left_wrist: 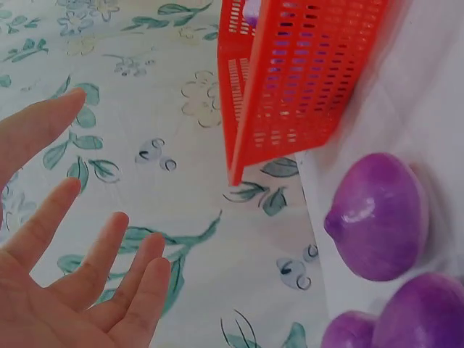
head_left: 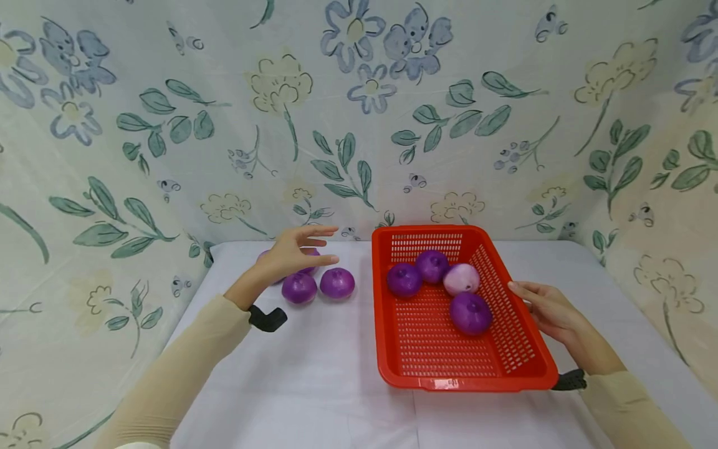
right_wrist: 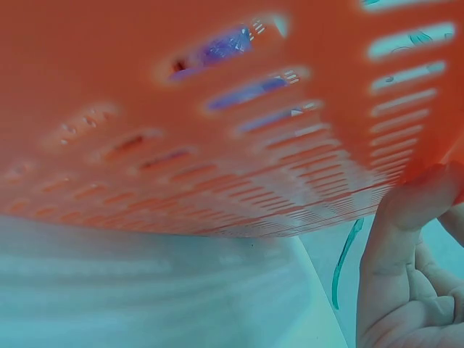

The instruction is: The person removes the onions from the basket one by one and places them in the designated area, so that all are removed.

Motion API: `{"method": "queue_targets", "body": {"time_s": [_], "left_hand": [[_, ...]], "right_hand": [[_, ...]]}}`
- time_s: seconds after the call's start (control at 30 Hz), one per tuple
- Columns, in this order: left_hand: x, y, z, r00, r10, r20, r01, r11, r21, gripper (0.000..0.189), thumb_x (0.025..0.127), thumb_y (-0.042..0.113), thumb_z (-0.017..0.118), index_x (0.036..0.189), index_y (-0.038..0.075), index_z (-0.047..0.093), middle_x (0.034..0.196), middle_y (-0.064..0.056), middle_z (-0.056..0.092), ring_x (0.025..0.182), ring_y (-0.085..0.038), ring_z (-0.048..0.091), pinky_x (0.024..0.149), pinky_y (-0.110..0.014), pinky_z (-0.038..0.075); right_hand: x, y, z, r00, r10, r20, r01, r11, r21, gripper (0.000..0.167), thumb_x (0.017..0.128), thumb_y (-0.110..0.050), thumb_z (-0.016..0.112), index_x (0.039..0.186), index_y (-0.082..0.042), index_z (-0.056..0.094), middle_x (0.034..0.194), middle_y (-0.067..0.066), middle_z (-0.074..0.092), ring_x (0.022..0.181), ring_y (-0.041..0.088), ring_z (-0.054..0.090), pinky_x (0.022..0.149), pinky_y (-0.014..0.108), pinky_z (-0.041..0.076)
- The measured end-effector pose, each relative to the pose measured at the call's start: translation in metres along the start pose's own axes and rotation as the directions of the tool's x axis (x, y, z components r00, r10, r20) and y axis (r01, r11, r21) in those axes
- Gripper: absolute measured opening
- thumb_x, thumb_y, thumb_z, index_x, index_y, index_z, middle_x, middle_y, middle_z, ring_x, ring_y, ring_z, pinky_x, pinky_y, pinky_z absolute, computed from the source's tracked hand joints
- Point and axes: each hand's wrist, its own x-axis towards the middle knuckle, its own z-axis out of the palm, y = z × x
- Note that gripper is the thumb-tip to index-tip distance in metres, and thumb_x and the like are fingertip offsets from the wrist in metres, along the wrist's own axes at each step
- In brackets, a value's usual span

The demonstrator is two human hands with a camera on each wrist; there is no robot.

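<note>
My left grip (head_left: 288, 254) is empty, fingers spread. Just beside and below it, round purple onions (head_left: 337, 284) sit on the white tabletop (head_left: 314, 386). My right grip (head_left: 552, 310) holds a red plastic basket with holes (head_left: 437, 349) by its edge. Left of that grip, inside, lie three more purple onions (head_left: 471, 313) and a pale pink onion (head_left: 462, 279).

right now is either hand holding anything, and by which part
The right hand holds the red basket by its right-side rim; the left hand holds nothing.
</note>
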Motion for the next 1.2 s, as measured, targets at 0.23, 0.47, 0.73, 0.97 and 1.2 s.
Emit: {"method": "queue_targets", "body": {"time_s": [0.23, 0.47, 0.73, 0.97, 1.2], "left_hand": [[0.022, 0.029, 0.028, 0.995, 0.078, 0.058, -0.077, 0.997, -0.013, 0.063, 0.084, 0.028, 0.082, 0.142, 0.023, 0.058, 0.140, 0.002, 0.057, 0.123, -0.023, 0.058, 0.103, -0.047, 0.046], [0.043, 0.038, 0.057, 0.991, 0.095, 0.093, -0.089, 0.994, -0.069, 0.064, 0.082, 0.031, 0.083, 0.140, 0.025, 0.059, 0.138, 0.004, 0.058, 0.121, -0.020, 0.058, 0.098, -0.039, 0.051], [0.068, 0.049, 0.090, 0.976, 0.137, 0.167, -0.109, 0.980, -0.164, 0.060, 0.082, 0.024, 0.084, 0.138, 0.019, 0.061, 0.134, -0.002, 0.060, 0.122, -0.029, 0.057, 0.090, -0.037, 0.055], [0.082, 0.056, 0.123, 0.975, 0.062, 0.215, -0.024, 0.984, -0.174, 0.056, 0.081, 0.027, 0.085, 0.133, 0.023, 0.065, 0.130, 0.003, 0.064, 0.116, -0.021, 0.063, 0.092, -0.039, 0.054], [0.098, 0.060, 0.148, 0.962, 0.045, 0.270, 0.022, 0.971, -0.239, 0.057, 0.082, 0.018, 0.084, 0.136, 0.014, 0.063, 0.125, 0.000, 0.067, 0.117, -0.028, 0.063, 0.092, -0.033, 0.054]], "right_hand": [[-0.001, 0.001, 0.000, 1.000, -0.010, 0.004, 0.010, 1.000, 0.002, 0.017, 0.103, -0.029, 0.057, 0.098, -0.023, 0.072, 0.097, -0.001, 0.071, 0.083, 0.017, 0.069, 0.075, 0.035, 0.060], [-0.001, 0.002, -0.001, 1.000, -0.011, 0.002, 0.011, 1.000, -0.023, 0.016, 0.103, -0.031, 0.057, 0.098, -0.024, 0.071, 0.097, -0.002, 0.071, 0.084, 0.017, 0.069, 0.075, 0.035, 0.060], [0.000, 0.001, -0.001, 1.000, -0.008, -0.003, 0.008, 1.000, -0.004, 0.016, 0.102, -0.030, 0.058, 0.098, -0.024, 0.071, 0.097, -0.002, 0.071, 0.084, 0.016, 0.069, 0.075, 0.035, 0.060], [0.000, 0.003, -0.002, 1.000, -0.018, 0.004, 0.019, 1.000, -0.020, 0.016, 0.103, -0.030, 0.057, 0.098, -0.024, 0.071, 0.097, -0.002, 0.071, 0.084, 0.017, 0.069, 0.075, 0.035, 0.060], [0.000, 0.003, -0.001, 1.000, -0.026, 0.009, 0.026, 1.000, -0.010, 0.017, 0.103, -0.029, 0.057, 0.098, -0.024, 0.072, 0.097, -0.002, 0.071, 0.084, 0.017, 0.069, 0.075, 0.035, 0.060]]}}
